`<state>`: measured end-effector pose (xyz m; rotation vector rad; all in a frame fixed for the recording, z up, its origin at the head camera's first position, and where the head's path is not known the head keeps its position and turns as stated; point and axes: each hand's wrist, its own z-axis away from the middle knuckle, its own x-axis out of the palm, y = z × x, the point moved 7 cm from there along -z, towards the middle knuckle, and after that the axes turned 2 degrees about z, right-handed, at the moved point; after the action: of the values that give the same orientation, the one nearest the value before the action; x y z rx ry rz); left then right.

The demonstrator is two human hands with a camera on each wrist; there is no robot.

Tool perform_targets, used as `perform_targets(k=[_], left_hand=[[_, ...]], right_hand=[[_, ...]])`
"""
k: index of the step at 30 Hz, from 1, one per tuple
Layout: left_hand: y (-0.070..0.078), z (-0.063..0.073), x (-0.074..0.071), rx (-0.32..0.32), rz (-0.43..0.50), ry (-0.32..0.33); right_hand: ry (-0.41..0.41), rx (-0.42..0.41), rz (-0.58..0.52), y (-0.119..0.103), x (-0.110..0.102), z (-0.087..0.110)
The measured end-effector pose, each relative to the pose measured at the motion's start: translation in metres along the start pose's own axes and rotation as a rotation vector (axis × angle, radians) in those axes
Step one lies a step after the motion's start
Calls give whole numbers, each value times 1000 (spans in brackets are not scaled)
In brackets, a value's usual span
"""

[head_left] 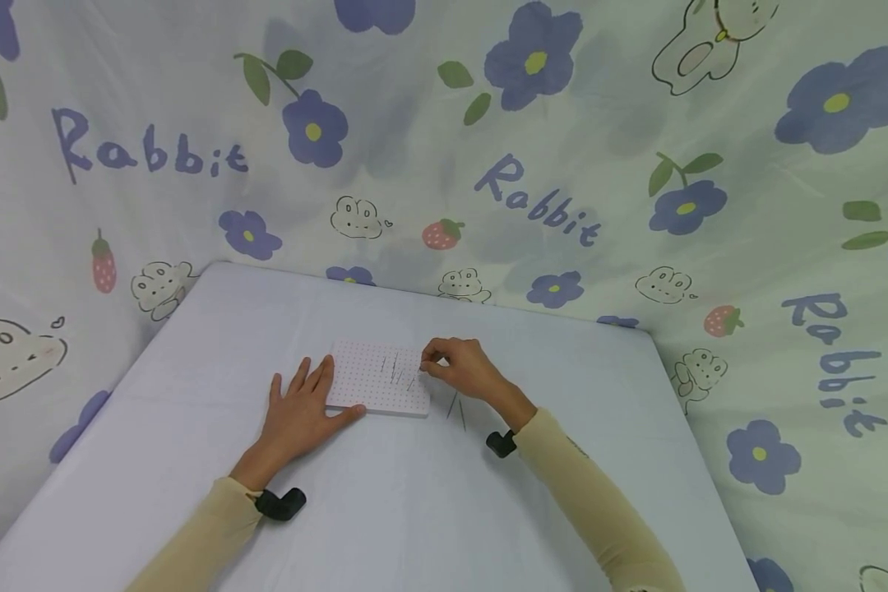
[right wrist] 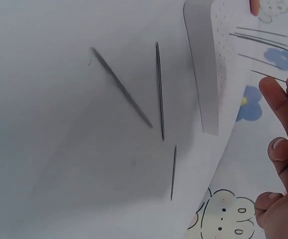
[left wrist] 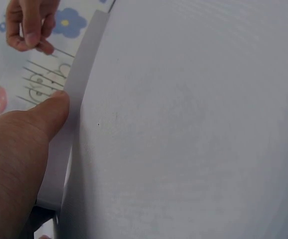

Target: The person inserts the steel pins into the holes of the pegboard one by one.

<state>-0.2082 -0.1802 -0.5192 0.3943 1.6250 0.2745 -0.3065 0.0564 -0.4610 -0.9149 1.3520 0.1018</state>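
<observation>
Head view gives us a pale dotted board (head_left: 351,388) lying flat near the middle of the white surface (head_left: 414,510), with several upright sticks (right wrist: 260,61), thin and dark, standing in its right half. We see the left hand (head_left: 296,415) spread at the board's left end, its thumb at the near edge; that grip is released, the fingers extended. We find the right hand (head_left: 464,367) at the board's right edge, thumb and forefinger drawn together near the upright sticks, though we cannot tell whether its grip has a stick pinched between them. From the right wrist, we make out loose sticks (right wrist: 160,94) lying on the surface just beside the board, two of them converging toward one end. Both arms wear beige sleeves (head_left: 592,485), and flowered cloth (head_left: 407,131) rises behind.
</observation>
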Motion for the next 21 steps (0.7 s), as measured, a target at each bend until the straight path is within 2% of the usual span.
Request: perform_targets(k=[8,21], left_hand=[[-1,-1,2,2,2,-1],[-2,0,1,0,-1,-7]], right_hand=[[-33,14,36,-4,7,-6],[-40,43,83,-3,11,-9]])
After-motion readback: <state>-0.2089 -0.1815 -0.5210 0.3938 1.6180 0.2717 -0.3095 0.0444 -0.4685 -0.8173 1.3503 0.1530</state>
